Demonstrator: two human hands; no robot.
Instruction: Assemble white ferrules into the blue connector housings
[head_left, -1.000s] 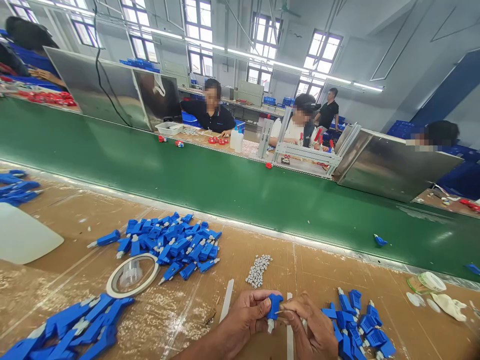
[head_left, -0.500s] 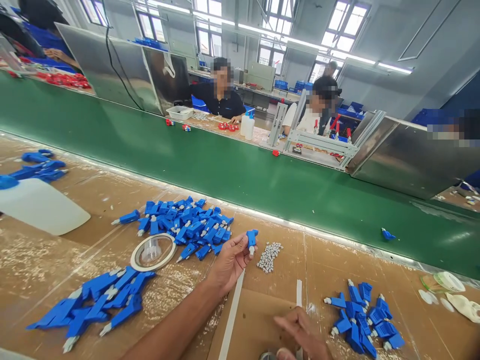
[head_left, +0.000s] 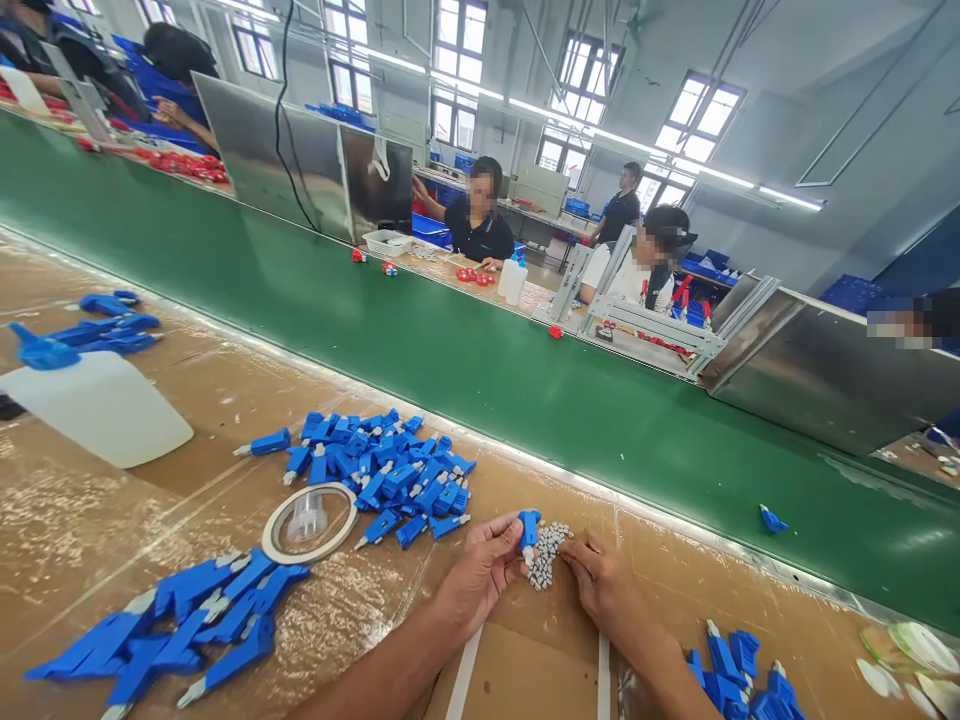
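Note:
My left hand (head_left: 480, 575) grips a small blue plastic part (head_left: 529, 527) with a pale grey tip pointing down, held between thumb and fingers. Just right of it, a small heap of grey pieces (head_left: 553, 542) lies on the cardboard-covered table. My right hand (head_left: 604, 580) is at the right edge of that heap, thumb and fingertips drawn together. Whether a grey piece is between those fingertips is too small to make out. A large pile of similar blue parts (head_left: 390, 465) lies behind and left of my left hand.
More blue parts lie at the front left (head_left: 202, 610) and front right (head_left: 731, 675). A tape roll (head_left: 271, 525) and a white bottle (head_left: 112, 405) are on the left. Beyond runs a green conveyor belt (head_left: 465, 350) carrying a blue part (head_left: 772, 519); people sit across it.
My right hand has moved up and forward from the table's front to the grey heap, its fingers closing. My left hand still holds the blue part, now beside the heap. The view has shifted.

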